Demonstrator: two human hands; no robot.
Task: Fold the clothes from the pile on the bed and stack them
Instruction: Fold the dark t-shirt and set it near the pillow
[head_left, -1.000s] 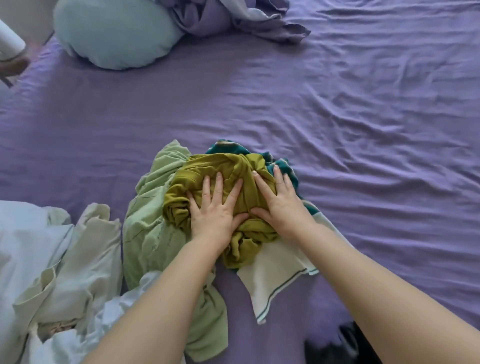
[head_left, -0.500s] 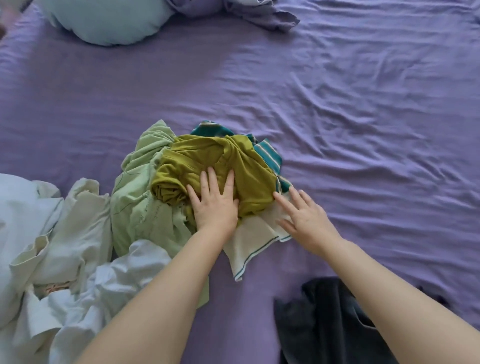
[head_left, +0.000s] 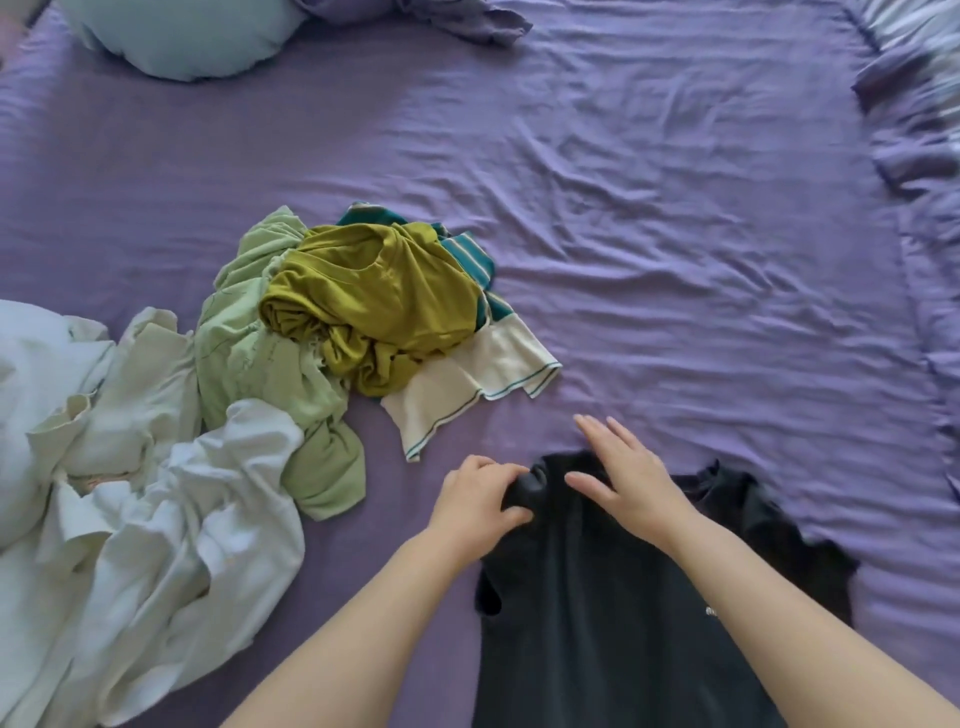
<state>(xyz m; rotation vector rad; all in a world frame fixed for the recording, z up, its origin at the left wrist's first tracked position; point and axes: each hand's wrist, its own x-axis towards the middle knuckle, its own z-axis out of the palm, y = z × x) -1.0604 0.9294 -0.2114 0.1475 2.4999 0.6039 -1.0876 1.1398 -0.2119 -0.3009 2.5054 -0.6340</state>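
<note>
My left hand (head_left: 480, 501) pinches a bunched corner of the black shirt (head_left: 613, 613), thumb and fingers curled round the fabric at its far left edge; my right hand (head_left: 631, 480) lies flat on the same shirt's far edge, fingers straight and slightly spread, their tips reaching past the cloth over the purple sheet (head_left: 675, 218). The black shirt lies near me, spread across the sheet, its lower part running out of view; a scrap of small white writing shows on it just beside my right forearm, too cut off and too small to read.

The pile sits to the left and farther off, apart from both hands: an olive top (head_left: 384, 301) crumpled on top, a pale green garment (head_left: 249, 358) under and beside it, a teal striped piece (head_left: 467, 260) poking out behind, and a cream piece (head_left: 467, 389) with a thin teal line along its hem lying nearest the black shirt without touching it. White clothes (head_left: 156, 519) heap up at the left edge, touching the green garment.

A pale blue pillow (head_left: 187, 36) rests at the far left of the bed; a rumpled purple cloth (head_left: 457, 18) lies beside it.
</note>
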